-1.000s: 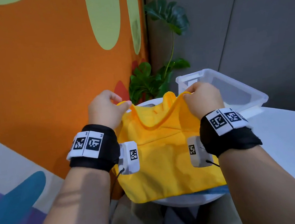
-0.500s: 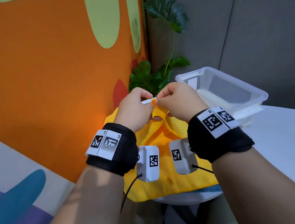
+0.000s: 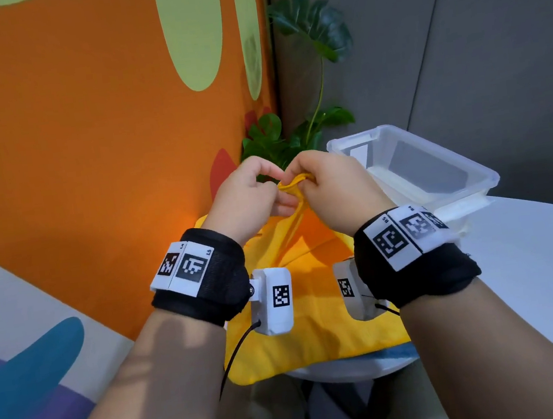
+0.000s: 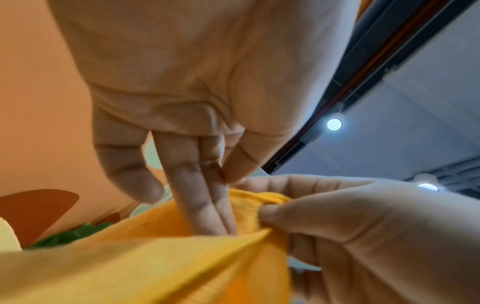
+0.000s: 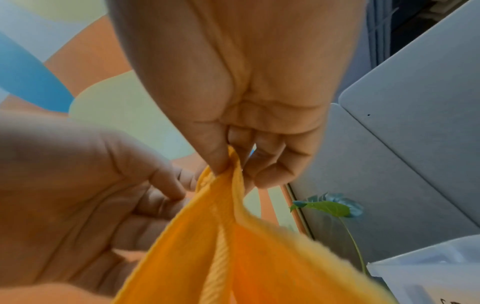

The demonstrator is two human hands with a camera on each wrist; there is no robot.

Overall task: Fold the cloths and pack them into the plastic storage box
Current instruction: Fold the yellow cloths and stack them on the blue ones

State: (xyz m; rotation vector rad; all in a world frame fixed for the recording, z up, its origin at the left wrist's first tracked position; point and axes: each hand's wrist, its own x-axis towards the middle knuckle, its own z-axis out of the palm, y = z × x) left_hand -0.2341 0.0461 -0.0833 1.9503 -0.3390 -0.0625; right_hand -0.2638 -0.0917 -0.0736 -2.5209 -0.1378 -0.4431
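Observation:
A yellow cloth point(image 3: 316, 325) hangs from my two hands, its lower part draped over the near edge of the white table point(image 3: 533, 266). My left hand point(image 3: 268, 193) and right hand point(image 3: 320, 183) meet above it. In the right wrist view my right hand point(image 5: 228, 162) pinches the cloth's point(image 5: 233, 257) gathered top edges between thumb and fingers. In the left wrist view my left hand's point(image 4: 226, 181) thumb and fingers close on the same bunched edge of the cloth point(image 4: 130, 267). The clear plastic storage box point(image 3: 456, 195) stands open just right of my hands and looks empty.
An orange painted wall point(image 3: 88, 144) runs close on the left. A leafy plant point(image 3: 310, 33) stands behind the hands in the corner. A blue strip point(image 3: 388, 355) shows under the cloth's lower edge. The box point(image 5: 428, 277) sits at the table's back.
My hands, spread apart with one top corner of the cloth each, came together. The two corners now meet in one bunch, held slightly higher than half a second ago.

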